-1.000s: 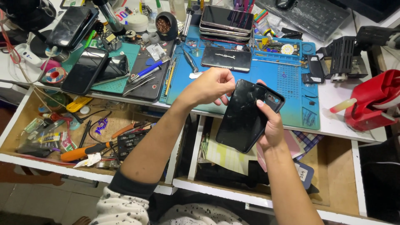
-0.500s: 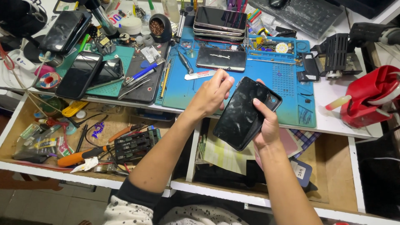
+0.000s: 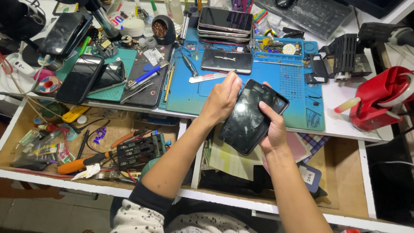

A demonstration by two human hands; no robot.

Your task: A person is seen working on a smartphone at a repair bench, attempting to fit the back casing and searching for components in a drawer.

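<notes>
Holding black phone [image 3: 250,116] — both hands' grip.

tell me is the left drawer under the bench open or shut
Open. The left drawer is pulled out below the white bench edge, so its screwdrivers, cables and other tools show from above.

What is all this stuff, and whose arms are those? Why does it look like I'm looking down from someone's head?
The picture comes from a small camera worn on a person's head, so you see what they see when they look down. The two arms are theirs. The right hand holds a black phone, and the left hand touches its upper edge. Below the hands is a white workbench with a blue mat on it. On the mat lie a stack of phones and another phone. More dark phones lie to the left. A red tape holder stands on the right. An open drawer holds small tools.
</notes>
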